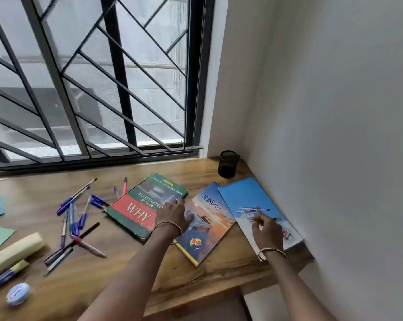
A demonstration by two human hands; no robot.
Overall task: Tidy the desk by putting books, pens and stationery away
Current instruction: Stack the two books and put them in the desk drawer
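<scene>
2 bks touched: L hand (172,213) green book (135,212), R hand (265,230) blue book (246,198).

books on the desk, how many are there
3: a green and red book at the left, a sunset-cover book in the middle, a blue book by the wall. No others show.

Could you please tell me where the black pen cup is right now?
In the head view, the black pen cup stands in the far right corner of the desk, beside the wall, just behind the blue book.
</scene>
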